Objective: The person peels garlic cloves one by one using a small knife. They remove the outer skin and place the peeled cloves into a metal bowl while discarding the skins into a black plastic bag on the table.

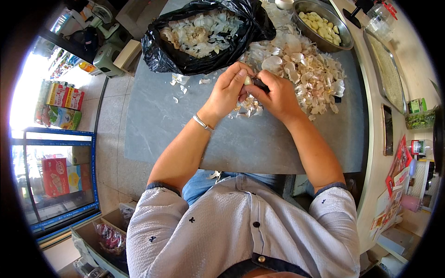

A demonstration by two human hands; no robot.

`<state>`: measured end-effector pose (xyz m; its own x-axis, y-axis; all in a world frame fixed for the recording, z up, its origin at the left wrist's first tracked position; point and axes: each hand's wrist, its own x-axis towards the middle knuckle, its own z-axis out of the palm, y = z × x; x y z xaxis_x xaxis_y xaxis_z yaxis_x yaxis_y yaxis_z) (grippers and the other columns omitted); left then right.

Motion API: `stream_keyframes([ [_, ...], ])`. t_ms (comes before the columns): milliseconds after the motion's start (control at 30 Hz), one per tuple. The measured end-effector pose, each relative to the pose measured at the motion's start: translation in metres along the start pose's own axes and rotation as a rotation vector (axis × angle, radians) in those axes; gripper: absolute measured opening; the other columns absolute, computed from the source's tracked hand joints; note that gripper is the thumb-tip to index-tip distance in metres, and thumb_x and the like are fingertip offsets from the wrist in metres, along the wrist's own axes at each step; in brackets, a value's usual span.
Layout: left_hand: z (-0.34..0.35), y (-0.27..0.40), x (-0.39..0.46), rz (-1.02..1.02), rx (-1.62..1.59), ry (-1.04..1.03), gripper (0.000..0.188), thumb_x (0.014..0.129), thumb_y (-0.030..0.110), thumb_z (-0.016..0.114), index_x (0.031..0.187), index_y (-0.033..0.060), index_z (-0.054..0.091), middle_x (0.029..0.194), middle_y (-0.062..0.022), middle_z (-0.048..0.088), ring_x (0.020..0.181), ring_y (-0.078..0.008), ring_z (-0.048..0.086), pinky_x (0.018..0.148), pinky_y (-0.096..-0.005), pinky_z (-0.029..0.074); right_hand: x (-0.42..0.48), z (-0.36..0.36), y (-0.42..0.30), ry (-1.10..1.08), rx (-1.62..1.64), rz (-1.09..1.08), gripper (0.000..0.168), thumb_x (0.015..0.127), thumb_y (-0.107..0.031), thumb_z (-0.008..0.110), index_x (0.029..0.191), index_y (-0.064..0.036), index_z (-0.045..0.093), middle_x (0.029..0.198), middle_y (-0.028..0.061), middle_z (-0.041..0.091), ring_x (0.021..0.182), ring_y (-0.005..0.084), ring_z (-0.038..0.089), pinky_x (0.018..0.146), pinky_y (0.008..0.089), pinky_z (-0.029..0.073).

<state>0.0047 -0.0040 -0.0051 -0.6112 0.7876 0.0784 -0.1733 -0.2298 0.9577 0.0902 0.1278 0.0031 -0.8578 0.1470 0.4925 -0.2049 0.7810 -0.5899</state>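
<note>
Between the fingertips of my left hand (227, 85) is a pale garlic clove (247, 81). My right hand (280, 92) is closed around a small dark tool (260, 83), perhaps a knife handle, whose tip meets the clove; its blade is hidden. Under both hands lies a small scatter of garlic skins (253, 107). A large heap of papery garlic skins (309, 78) spreads just beyond my right hand. Farther off, a black plastic bag (158, 59) gapes with more skins inside. At the far right, a steel bowl (342, 33) holds several peeled cloves (318, 26).
The grey table (163, 132) reaches close to my body. A pale counter along its right side carries a metal tray (386, 69) and a phone (387, 130). A small white bowl (284, 4) sits by the steel bowl. On the left are a green stool (107, 59) and a glass-fronted cabinet (59, 205).
</note>
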Motion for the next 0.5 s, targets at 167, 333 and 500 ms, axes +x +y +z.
stream_keyframes([
  [167, -0.0002, 0.0008, -0.0003, -0.009, -0.036, -0.002, 0.020, 0.097, 0.020, 0.037, 0.092, 0.0049, 0.050, 0.063, 0.0026, 0.043, 0.050, -0.0030, 0.035, 0.045, -0.0181, 0.033, -0.0003, 0.0020, 0.0014, 0.016, -0.029, -0.034, 0.036, 0.079, -0.040, 0.062, 0.071, -0.007, 0.049, 0.064, 0.0124, 0.056, 0.058, 0.0306, 0.057, 0.050, 0.0369, 0.044],
  [333, 0.0007, 0.0029, 0.0006, -0.029, -0.004, 0.012, 0.021, 0.097, 0.020, 0.036, 0.090, 0.0051, 0.050, 0.064, 0.0022, 0.044, 0.050, -0.0029, 0.035, 0.044, -0.0181, 0.032, -0.0015, 0.0044, -0.0014, 0.032, -0.022, -0.042, 0.035, 0.078, -0.040, 0.063, 0.073, -0.007, 0.051, 0.064, 0.0123, 0.056, 0.059, 0.0307, 0.058, 0.049, 0.0366, 0.044],
  [500, 0.0017, 0.0068, -0.0023, -0.038, 0.073, 0.010, 0.023, 0.097, 0.021, 0.034, 0.090, 0.0050, 0.049, 0.065, 0.0012, 0.044, 0.050, -0.0039, 0.035, 0.044, -0.0182, 0.031, -0.0004, 0.0009, -0.0050, 0.017, -0.060, 0.007, 0.036, 0.078, -0.040, 0.062, 0.076, -0.006, 0.053, 0.066, 0.0122, 0.058, 0.059, 0.0305, 0.058, 0.049, 0.0359, 0.045],
])
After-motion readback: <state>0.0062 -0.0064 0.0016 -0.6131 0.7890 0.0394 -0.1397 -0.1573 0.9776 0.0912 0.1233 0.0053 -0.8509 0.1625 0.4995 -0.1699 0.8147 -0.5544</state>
